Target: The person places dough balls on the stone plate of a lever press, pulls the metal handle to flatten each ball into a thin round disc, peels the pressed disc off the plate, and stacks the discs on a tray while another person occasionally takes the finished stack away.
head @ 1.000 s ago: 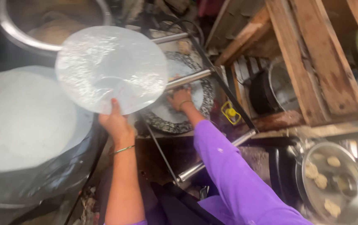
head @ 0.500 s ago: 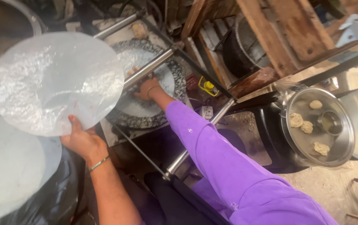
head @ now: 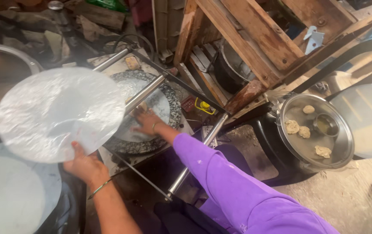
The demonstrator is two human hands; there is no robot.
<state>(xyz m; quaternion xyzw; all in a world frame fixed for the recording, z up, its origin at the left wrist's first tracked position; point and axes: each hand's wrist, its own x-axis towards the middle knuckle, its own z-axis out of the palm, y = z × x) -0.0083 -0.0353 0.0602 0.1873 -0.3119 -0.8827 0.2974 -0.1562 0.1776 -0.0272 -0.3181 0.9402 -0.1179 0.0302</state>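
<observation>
In the head view, the left hand (head: 85, 167) pinches the lower edge of a thin round translucent plastic sheet (head: 60, 113), raised above a large steel pan (head: 4, 69). The right hand (head: 148, 122), fingers spread and holding nothing, presses flat on the round speckled stone press plate (head: 151, 108) between two steel bars (head: 144, 93). Open floor lies right, beside a steel tray of dough balls (head: 315, 130).

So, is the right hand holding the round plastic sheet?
No, the left hand holds the round plastic sheet; the right hand rests on the round press plate.
</observation>
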